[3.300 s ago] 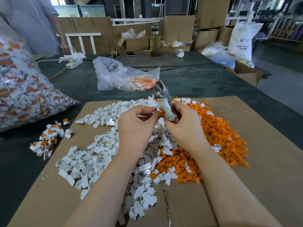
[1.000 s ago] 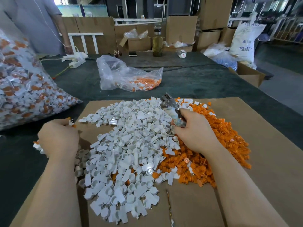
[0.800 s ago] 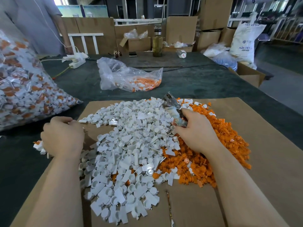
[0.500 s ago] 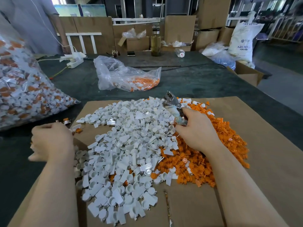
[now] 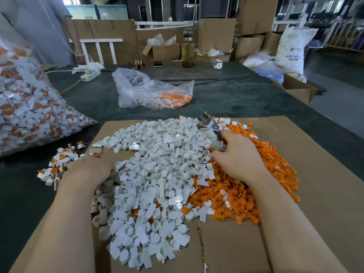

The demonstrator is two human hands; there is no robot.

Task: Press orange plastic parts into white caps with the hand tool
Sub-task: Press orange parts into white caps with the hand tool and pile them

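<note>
A wide pile of white caps lies on a cardboard sheet, with a pile of orange plastic parts to its right. My right hand grips the tape-wrapped hand tool where the two piles meet, its metal head pointing up and away. My left hand rests back-up on the left edge of the white caps. Its fingers dip into the caps and are hidden, so whether they hold anything cannot be told.
A small heap of white-and-orange assembled pieces lies left of the cardboard on the dark table. A big clear bag of such pieces fills the left. A plastic bag with orange parts lies behind. A person stands at back left.
My left hand left my right hand and the tool, went out to the small heap at the left, then came back right onto the edge of the white caps. My right hand kept the tool almost still.
</note>
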